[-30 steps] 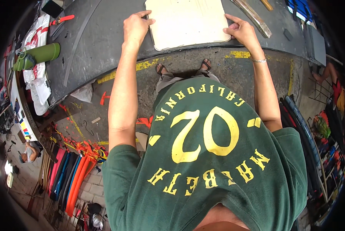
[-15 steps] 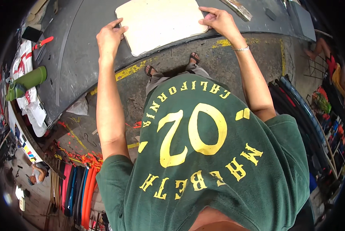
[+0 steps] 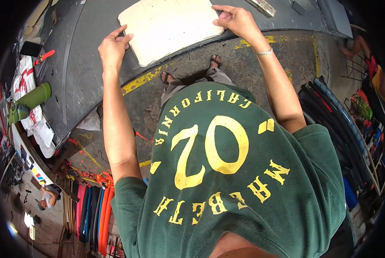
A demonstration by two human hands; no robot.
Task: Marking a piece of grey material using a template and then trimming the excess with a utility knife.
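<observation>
A pale cream rectangular sheet (image 3: 171, 30) with rounded corners and a dark rim along its edge lies at the near edge of the dark work table (image 3: 89, 56). My left hand (image 3: 114, 47) pinches its left side between thumb and fingers. At the opposite side my right hand (image 3: 237, 21), with a bracelet at the wrist, grips the edge the same way. The sheet's near left corner reaches past the table edge, and its far edge is cut by the top of the picture. What the sheet is made of I cannot tell.
A worn bar (image 3: 263, 7) and a dark block (image 3: 297, 7) lie beyond my right hand. Far left are a green roll (image 3: 34, 95), a red-handled tool (image 3: 45, 56) and white bags (image 3: 40, 129). Fabric rolls (image 3: 93, 215) stand lower left, dark rolls (image 3: 330, 116) at right. Other people are at both sides.
The sheet and both my hands have shifted a little to the left, and the sheet's near left corner sits slightly nearer to me. Both hands keep their grip on its sides.
</observation>
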